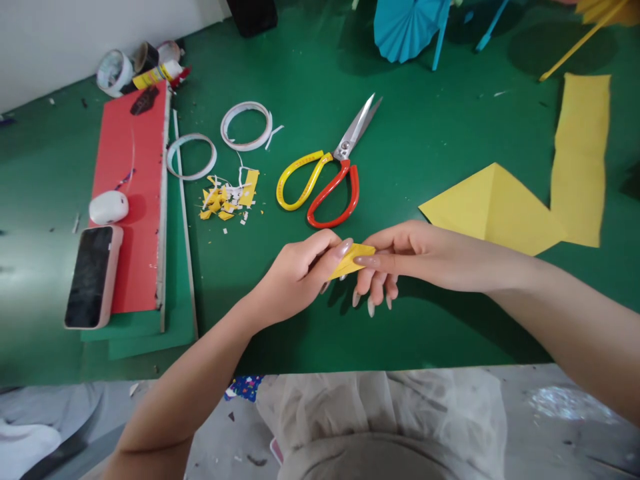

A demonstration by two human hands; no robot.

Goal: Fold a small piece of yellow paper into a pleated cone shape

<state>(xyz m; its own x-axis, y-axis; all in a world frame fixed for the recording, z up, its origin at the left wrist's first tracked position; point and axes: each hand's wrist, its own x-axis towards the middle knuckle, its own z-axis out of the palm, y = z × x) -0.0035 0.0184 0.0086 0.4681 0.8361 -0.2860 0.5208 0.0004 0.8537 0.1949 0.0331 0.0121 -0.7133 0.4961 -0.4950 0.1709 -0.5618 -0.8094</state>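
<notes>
Pinching a folded yellow paper [345, 266] with my left hand [303, 270] and my right hand [425, 257], thumbs uppermost, scissors [345, 148] lying beyond in my view

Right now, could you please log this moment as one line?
left hand: pinching folded yellow paper | right hand: pinching same paper | scissors: on green table beyond hands

L arm [210, 380] & R arm [565, 300], both bare, angle in from bottom L & R edge resp., L wrist [253, 310] near straight. L hand [303, 270] pinches, L thumb [333, 259] on top, rest mostly hidden underneath. R hand [425, 257] also pinches close beside it, R thumb [390, 263] on top pointing L, index [387, 237] bent behind, lower fingers [377, 285] loosely curled below w/ nails [371, 309] down.
</notes>
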